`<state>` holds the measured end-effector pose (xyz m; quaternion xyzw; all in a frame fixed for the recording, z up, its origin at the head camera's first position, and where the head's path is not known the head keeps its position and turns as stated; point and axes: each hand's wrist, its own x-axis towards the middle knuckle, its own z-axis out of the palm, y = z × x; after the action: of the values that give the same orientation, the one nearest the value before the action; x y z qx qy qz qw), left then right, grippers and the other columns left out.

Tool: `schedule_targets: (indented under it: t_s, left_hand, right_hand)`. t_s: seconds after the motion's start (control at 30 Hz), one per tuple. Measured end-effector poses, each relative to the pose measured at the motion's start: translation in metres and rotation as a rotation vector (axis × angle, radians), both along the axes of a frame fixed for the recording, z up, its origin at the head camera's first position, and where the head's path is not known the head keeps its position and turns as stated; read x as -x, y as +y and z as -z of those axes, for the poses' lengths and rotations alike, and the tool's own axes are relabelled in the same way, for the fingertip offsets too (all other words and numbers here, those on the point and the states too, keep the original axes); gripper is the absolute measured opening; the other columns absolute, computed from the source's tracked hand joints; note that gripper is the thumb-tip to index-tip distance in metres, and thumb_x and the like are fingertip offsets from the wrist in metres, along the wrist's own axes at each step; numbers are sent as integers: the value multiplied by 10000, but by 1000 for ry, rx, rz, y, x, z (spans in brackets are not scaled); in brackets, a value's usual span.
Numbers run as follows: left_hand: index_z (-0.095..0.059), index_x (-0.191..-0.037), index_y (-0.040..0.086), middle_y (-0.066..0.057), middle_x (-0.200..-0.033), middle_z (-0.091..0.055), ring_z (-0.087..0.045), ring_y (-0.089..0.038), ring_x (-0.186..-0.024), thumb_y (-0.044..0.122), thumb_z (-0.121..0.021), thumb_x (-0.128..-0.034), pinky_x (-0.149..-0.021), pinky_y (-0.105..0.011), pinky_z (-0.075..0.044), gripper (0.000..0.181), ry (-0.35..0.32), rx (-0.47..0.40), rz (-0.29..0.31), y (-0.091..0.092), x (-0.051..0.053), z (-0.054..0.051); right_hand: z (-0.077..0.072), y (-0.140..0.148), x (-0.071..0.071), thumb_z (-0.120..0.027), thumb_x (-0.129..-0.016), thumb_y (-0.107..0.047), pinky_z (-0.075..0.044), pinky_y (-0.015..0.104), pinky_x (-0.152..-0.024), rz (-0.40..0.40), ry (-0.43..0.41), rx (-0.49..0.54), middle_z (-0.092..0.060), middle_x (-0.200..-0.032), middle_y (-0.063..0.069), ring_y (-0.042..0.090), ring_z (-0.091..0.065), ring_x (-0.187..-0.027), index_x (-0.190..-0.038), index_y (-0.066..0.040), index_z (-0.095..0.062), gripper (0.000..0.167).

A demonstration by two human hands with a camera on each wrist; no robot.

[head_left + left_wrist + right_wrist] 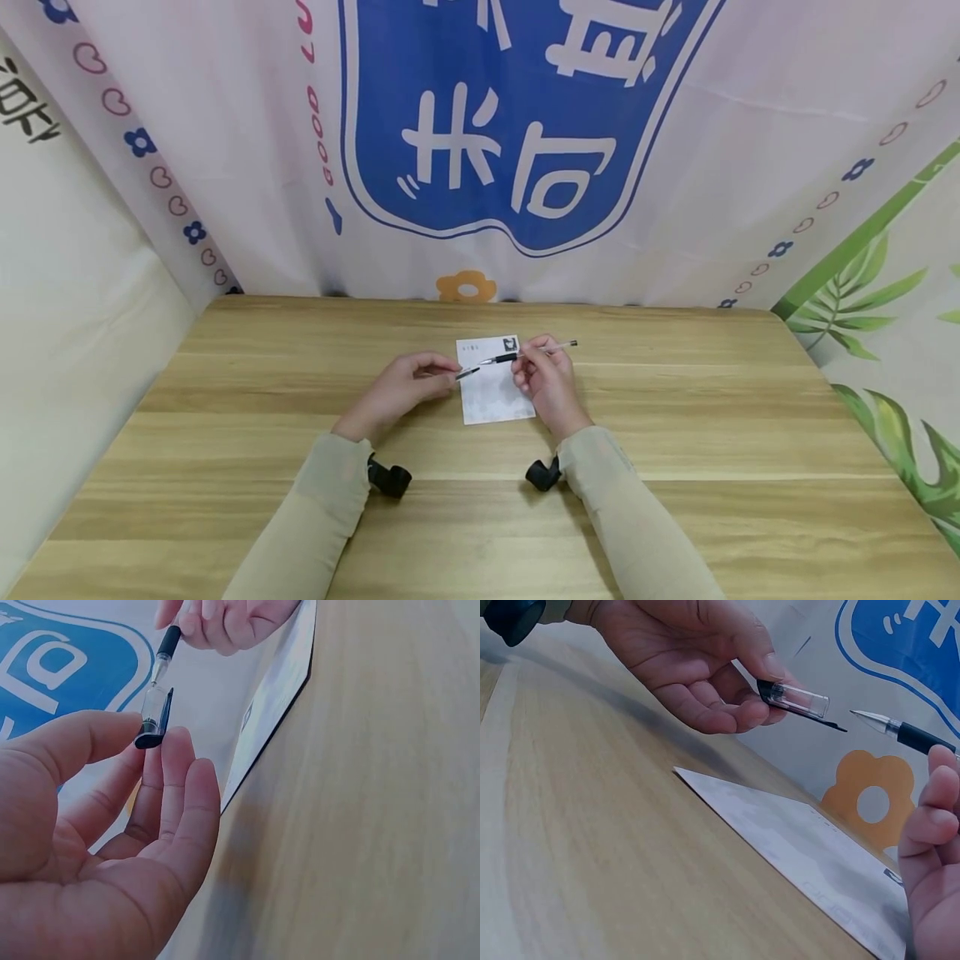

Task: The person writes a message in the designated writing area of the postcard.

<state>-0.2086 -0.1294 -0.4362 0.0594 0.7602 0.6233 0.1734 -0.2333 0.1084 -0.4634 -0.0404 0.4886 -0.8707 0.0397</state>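
My left hand (411, 386) pinches a clear pen cap (801, 700) with a black end and clip between thumb and fingertips. In my right hand (550, 382) is a pen (504, 358) with a black grip section, its bare tip toward the cap's open mouth. The right wrist view has a small gap between tip and cap. Both are held above a white card (495, 387) that lies on the table and has a small dark printed square at its upper right corner.
The wooden table (480, 517) spreads around the hands. Behind its back edge hangs a white printed curtain (262, 150) with a blue sign pattern. Black wrist cameras (390, 479) sit at both sleeves.
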Motion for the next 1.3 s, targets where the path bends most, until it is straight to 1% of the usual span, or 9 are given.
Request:
schedule_targets:
  t_s: [0.2,0.3,0.4,0.57,0.67,0.83,1.03,1.13,1.3]
  left_hand:
    - [-685,-1224,39,-120,-1246,-635,-628,-243,-1081,179,-695,-979,-955,-336,-541,282,-29,-29,-17,2,0,1]
    - [-694,-1211,62,-105,-1232,-640,-624,-222,-1061,192,-700,-976,-938,-318,-540,268,-45,-25,-20,2,0,2]
    - [-691,-1211,56,-112,-1231,-637,-623,-203,-1058,189,-699,-978,-937,-306,-540,269,-57,-39,-19,4,-1,5]
    - [-678,-1218,23,-136,-1220,-635,-628,-195,-1047,174,-695,-979,-937,-308,-544,284,-43,-62,-21,5,-2,7]
    - [-681,-1215,25,-127,-1207,-642,-633,-185,-1035,161,-698,-975,-925,-305,-547,276,-34,-68,-30,6,-2,6]
    - [-666,-1223,-6,-142,-1230,-626,-637,-184,-1071,105,-664,-989,-950,-320,-545,259,-37,-127,-42,9,-1,6]
    - [-632,-1239,-45,-169,-1284,-583,-634,-246,-1144,61,-596,-1020,-967,-321,-538,246,-73,-202,-54,11,-1,6]
    - [-619,-1247,-60,-175,-1282,-580,-640,-255,-1137,77,-578,-1034,-961,-322,-542,256,-79,-222,-55,12,-1,6]
    - [-603,-1255,-82,-185,-1252,-598,-651,-225,-1090,109,-551,-1053,-950,-327,-550,283,-86,-232,-50,12,-1,6]
  right_hand:
    - [0,1,0,-527,-1008,-33,-374,191,-485,-25,11,-43,-611,-678,31,110,-526,-566,-910,-91,-517,114]
    - [1,1,-1,-535,-1011,-32,-385,193,-492,-42,5,-70,-606,-692,35,117,-515,-563,-910,-92,-524,119]
    - [3,1,-2,-535,-1013,-24,-388,196,-498,-55,0,-94,-596,-707,38,124,-506,-562,-905,-91,-535,128]
    - [6,1,-2,-530,-1007,-15,-388,190,-504,-69,16,-102,-595,-726,39,123,-509,-574,-902,-88,-556,130]
    - [6,0,-1,-529,-1004,-10,-396,189,-509,-82,30,-100,-596,-738,39,123,-515,-585,-902,-89,-560,133]
    - [4,-1,0,-551,-989,-10,-408,186,-519,-87,49,-109,-599,-745,40,119,-521,-596,-896,-85,-573,122]
    - [4,-1,0,-573,-983,-11,-426,188,-535,-92,41,-124,-606,-757,41,118,-529,-618,-888,-80,-575,118]
    - [4,-1,1,-573,-985,-11,-425,191,-535,-99,43,-122,-608,-758,41,118,-529,-619,-893,-79,-568,115]
    - [4,0,1,-565,-989,-17,-419,184,-525,-112,39,-118,-614,-758,29,112,-534,-605,-909,-91,-563,108]
